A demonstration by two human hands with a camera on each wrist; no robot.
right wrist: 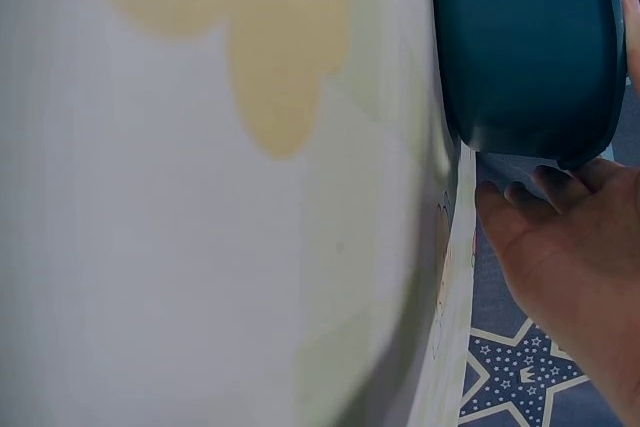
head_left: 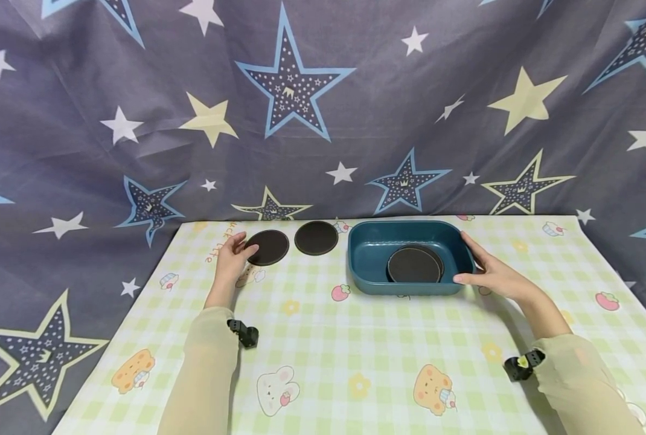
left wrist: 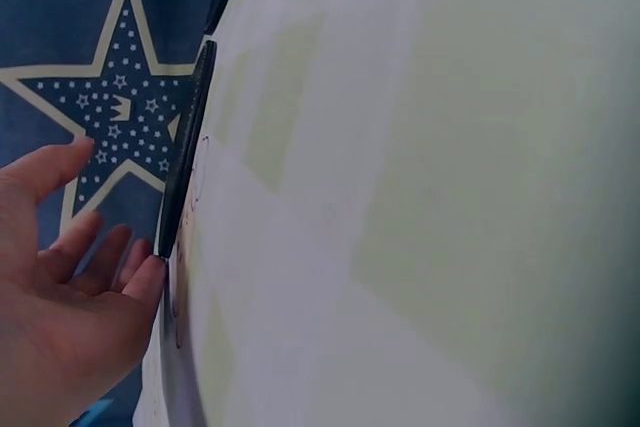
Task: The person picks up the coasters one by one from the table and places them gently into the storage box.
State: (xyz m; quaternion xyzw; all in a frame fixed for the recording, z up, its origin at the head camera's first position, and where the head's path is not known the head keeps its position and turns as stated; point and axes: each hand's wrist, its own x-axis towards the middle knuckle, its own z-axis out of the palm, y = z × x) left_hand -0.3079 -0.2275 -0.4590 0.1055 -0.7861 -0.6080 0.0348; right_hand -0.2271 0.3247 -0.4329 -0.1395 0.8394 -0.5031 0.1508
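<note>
Two round black coasters lie side by side at the far left of the table. My left hand (head_left: pixel 232 258) is at the left edge of the nearer-left coaster (head_left: pixel 268 248), its thumb above the rim and its fingers beside it. In the left wrist view the thumb stands well apart from that coaster (left wrist: pixel 187 152), and a fingertip meets its lower edge. The other coaster (head_left: pixel 316 238) lies just to the right. A teal rectangular dish (head_left: pixel 366 257) holds more black coasters (head_left: pixel 415 266), apparently stacked. My right hand (head_left: pixel 494 275) holds its right end, thumb at the front corner, fingers along the outer wall.
A green-and-white checked tablecloth (head_left: pixel 323 350) with cartoon prints covers the table. Behind it hangs a dark curtain (head_left: pixel 355 115) with stars, close to the table's back edge. Each wrist wears a small black camera.
</note>
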